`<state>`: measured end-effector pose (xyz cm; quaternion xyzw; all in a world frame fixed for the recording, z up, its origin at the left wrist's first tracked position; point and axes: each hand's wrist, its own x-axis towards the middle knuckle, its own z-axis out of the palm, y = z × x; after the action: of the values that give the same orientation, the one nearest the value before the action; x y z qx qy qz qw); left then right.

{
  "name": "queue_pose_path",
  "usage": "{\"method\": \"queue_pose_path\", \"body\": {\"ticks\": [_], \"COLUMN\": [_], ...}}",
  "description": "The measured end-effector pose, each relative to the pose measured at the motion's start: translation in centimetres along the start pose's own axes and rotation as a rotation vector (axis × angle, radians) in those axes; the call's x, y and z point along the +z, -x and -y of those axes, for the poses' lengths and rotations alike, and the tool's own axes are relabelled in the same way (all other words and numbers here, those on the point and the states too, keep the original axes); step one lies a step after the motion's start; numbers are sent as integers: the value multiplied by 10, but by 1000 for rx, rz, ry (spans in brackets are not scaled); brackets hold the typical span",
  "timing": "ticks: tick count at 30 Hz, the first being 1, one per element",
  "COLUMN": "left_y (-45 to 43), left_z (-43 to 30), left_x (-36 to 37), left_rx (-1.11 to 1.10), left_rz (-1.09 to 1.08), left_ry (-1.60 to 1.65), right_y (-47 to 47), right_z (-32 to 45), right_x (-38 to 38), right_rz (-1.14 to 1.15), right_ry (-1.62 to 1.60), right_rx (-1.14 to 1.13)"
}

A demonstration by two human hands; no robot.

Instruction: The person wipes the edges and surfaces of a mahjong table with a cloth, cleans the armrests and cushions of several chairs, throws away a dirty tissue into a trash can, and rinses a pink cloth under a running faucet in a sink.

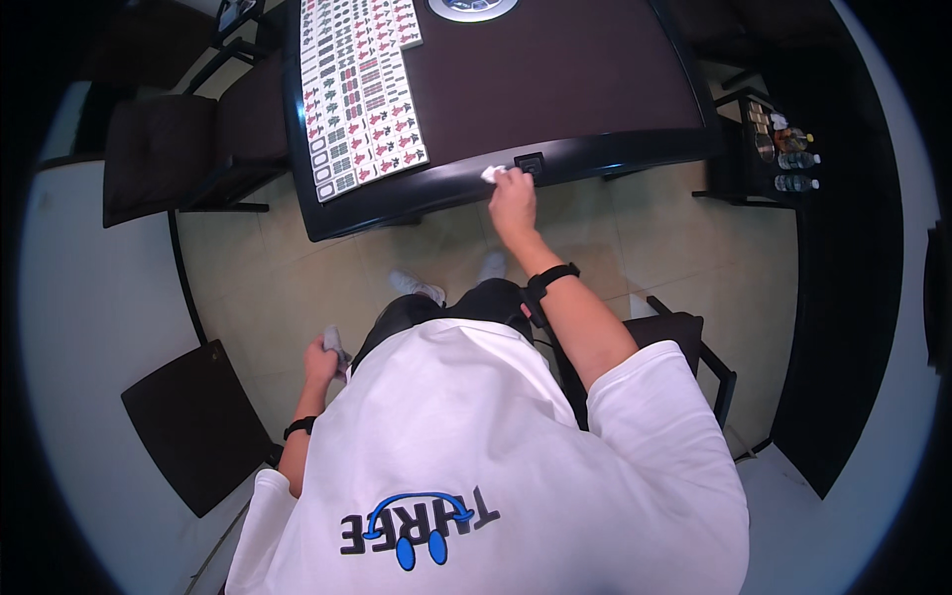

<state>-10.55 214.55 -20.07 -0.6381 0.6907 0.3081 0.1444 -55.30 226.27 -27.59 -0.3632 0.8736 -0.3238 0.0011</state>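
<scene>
My right hand [515, 202] pinches a crumpled white tissue [493, 174] at the near black rim [454, 182] of a mahjong table. Just beside the fingers is a small square black fitting [529, 163] set in that rim. Low at my left side, my left hand [320, 362] holds a grey cloth [334, 341]. Face-up mahjong tiles [361, 104] lie in tight rows along the left of the brown tabletop [550, 82]. Part of a round central panel [474, 6] shows at the top edge of the view.
Dark padded chairs stand to the left [160, 149], at lower left [197, 428] and close behind my right side [669, 331]. A black side table [736, 175] on the right carries plastic bottles [797, 183] and other small items. Tiled floor [297, 282] lies around my feet.
</scene>
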Motion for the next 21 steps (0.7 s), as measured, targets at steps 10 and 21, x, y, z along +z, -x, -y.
{"method": "queue_pose_path", "body": {"ticks": [10,21], "left_y": [-17,-91], "left_z": [39,-66], "left_x": [10,-13], "left_rx": [12,288], "left_rz": [62,203], "left_ry": [-86,28], "right_y": [18,201], "right_z": [18,-114], "right_x": [20,-48], "right_rz": [182,464], "right_ry": [-449,-1], "right_rx": [-242,793]}}
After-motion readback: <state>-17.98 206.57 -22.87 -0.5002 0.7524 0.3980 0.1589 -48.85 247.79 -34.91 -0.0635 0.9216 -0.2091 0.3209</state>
